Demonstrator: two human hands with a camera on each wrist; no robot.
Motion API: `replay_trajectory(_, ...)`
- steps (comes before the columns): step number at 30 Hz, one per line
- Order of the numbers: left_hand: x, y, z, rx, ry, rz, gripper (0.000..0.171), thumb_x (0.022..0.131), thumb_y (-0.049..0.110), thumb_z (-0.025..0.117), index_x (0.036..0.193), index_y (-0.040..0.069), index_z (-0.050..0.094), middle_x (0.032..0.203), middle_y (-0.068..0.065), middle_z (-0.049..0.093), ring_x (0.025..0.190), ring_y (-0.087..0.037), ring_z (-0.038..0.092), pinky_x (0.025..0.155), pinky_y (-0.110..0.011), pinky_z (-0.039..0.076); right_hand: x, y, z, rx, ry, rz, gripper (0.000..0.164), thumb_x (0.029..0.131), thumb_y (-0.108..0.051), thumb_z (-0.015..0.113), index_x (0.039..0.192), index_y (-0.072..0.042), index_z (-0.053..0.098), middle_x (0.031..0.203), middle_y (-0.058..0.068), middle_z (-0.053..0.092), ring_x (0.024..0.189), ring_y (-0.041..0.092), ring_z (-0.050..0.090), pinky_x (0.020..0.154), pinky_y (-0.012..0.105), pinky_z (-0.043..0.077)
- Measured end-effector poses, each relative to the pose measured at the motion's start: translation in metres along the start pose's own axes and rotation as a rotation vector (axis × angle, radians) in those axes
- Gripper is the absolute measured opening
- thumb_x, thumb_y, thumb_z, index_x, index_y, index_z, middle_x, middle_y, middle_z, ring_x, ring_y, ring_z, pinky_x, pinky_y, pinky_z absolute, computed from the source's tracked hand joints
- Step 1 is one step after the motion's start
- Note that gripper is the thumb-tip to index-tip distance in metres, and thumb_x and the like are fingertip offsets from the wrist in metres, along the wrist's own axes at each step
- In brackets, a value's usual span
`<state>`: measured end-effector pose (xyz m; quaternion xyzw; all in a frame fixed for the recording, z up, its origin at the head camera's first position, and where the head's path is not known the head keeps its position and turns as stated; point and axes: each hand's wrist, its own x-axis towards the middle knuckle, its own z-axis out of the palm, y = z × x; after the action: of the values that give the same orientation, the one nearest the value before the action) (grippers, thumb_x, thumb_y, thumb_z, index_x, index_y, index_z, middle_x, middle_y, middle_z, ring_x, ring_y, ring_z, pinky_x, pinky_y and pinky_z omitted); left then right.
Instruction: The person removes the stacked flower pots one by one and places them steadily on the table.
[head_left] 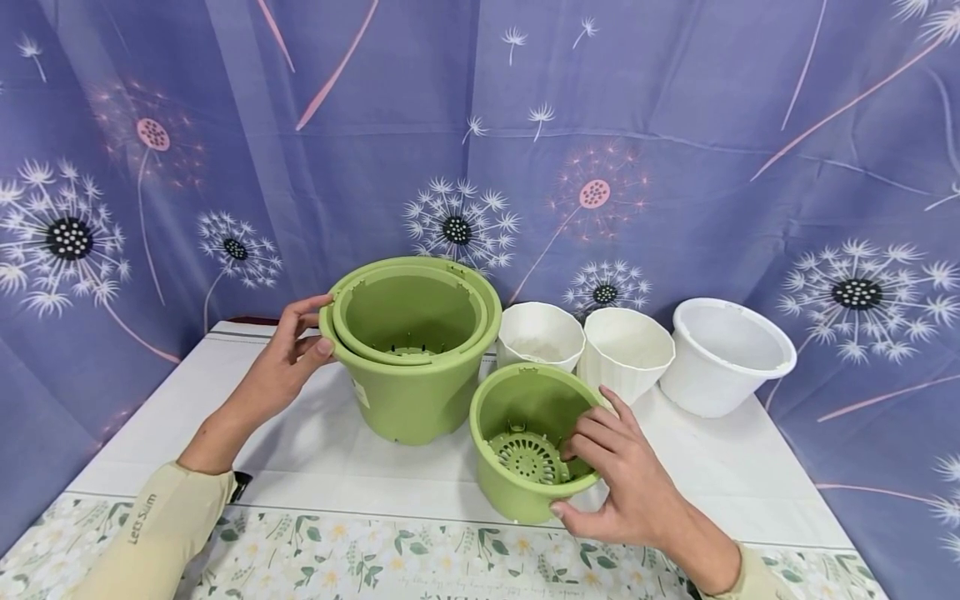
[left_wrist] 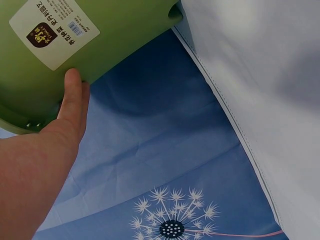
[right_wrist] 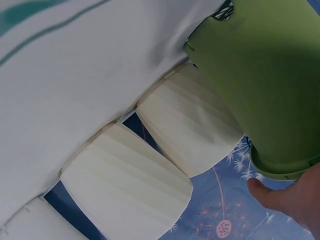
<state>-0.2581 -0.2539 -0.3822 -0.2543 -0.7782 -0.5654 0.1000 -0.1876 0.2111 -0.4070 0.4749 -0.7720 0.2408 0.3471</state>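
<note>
In the head view, a large green plastic flowerpot (head_left: 416, 408) stands upright with a slightly smaller green flowerpot (head_left: 408, 312) nested inside it. My left hand (head_left: 281, 367) holds the large pot at the left side of its rim; the left wrist view shows a white label (left_wrist: 55, 32) on its wall. Nearer and to the right, my right hand (head_left: 626, 471) grips the rim of a small green flowerpot (head_left: 517, 496). Its fingers reach inside and the thumb lies outside. The small pot tilts slightly, showing its slotted bottom; whether it touches the table I cannot tell.
Behind the small pot stand two white fluted pots, a left one (head_left: 542, 329) and a right one (head_left: 626, 354). A round white pot (head_left: 712, 379) is at their right. The white tablecloth (head_left: 300, 467) has a floral front strip. A purple dandelion curtain (head_left: 375, 167) hangs behind.
</note>
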Motion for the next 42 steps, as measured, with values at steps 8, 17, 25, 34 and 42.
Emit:
replay_trajectory(8,0.0,0.0,0.0,-0.008,0.002,-0.002,0.057,0.114,0.008,0.047,0.166,0.012,0.024,0.139,-0.017,0.046,0.118,-0.004,0.066,0.099,-0.022,0.057,0.005,0.0,-0.004,-0.01,0.033,-0.023,0.055,0.096,-0.063,0.06,0.109,-0.012,0.077,0.103,0.002,0.072,0.1,0.03,0.066,0.127,0.06,0.02)
replay_trajectory(17,0.0,0.004,0.0,-0.015,0.002,0.004,0.057,0.114,0.007,0.047,0.166,0.011,0.024,0.138,-0.02,0.045,0.118,-0.004,0.066,0.099,-0.021,0.057,0.012,0.0,-0.01,-0.015,0.075,-0.032,0.057,0.099,-0.059,0.06,0.116,-0.008,0.078,0.107,0.006,0.073,0.102,0.03,0.065,0.12,0.059,0.031)
replay_trajectory(25,0.001,0.003,0.001,-0.012,-0.001,0.004,0.057,0.114,0.007,0.047,0.166,0.012,0.024,0.139,-0.017,0.045,0.12,-0.004,0.066,0.099,-0.022,0.058,0.018,-0.001,-0.016,-0.005,0.095,-0.027,0.053,0.1,-0.054,0.062,0.117,-0.007,0.078,0.108,0.008,0.073,0.101,0.031,0.065,0.119,0.054,0.034)
replay_trajectory(34,0.003,0.0,0.0,-0.003,-0.006,-0.005,0.057,0.114,0.01,0.048,0.166,0.013,0.024,0.142,-0.019,0.045,0.122,-0.003,0.064,0.1,-0.023,0.057,0.035,-0.005,-0.024,0.018,0.139,-0.068,0.05,0.102,-0.048,0.063,0.116,-0.002,0.078,0.105,0.012,0.074,0.099,0.036,0.063,0.103,0.045,0.045)
replay_trajectory(42,0.001,-0.001,-0.001,0.004,-0.006,-0.013,0.058,0.114,0.01,0.048,0.166,0.014,0.023,0.142,-0.019,0.044,0.122,-0.003,0.064,0.1,-0.023,0.057,0.049,-0.01,-0.028,0.043,0.161,-0.104,0.043,0.101,-0.039,0.066,0.113,0.001,0.077,0.106,0.015,0.072,0.099,0.036,0.064,0.095,0.044,0.046)
